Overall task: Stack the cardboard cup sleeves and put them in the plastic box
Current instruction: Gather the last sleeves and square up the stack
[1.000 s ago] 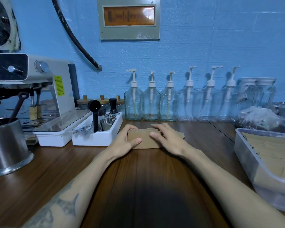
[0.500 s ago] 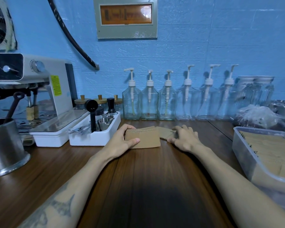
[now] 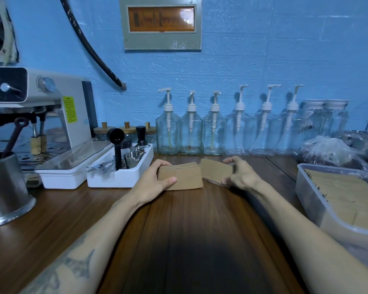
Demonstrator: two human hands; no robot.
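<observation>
Far left on the wooden table (image 3: 179,240): steel pot (image 3: 6,192), then white espresso machine (image 3: 51,115) and a white tool tray (image 3: 123,177) holding a black scoop (image 3: 115,136) and small metal cups. Centre: left hand (image 3: 155,179) grips a stack of cardboard cup sleeves (image 3: 183,177) resting on the table, fingers curled over the far edge, thumb pressed on the near face; grip closed round the stack. Just right of it, touching or overlapping the stack's right end, a single sleeve (image 3: 217,172) tilted up off the table, pinched by the right hand (image 3: 242,177), fingers at its top right corner, thumb at the lower edge. More flat sleeves seem to lie under that hand; count unclear. Back row against the blue wall: six clear pump bottles (image 3: 191,132). Far right: plastic box (image 3: 306,187) on the table, already holding rows of sleeves, well apart from both hands
</observation>
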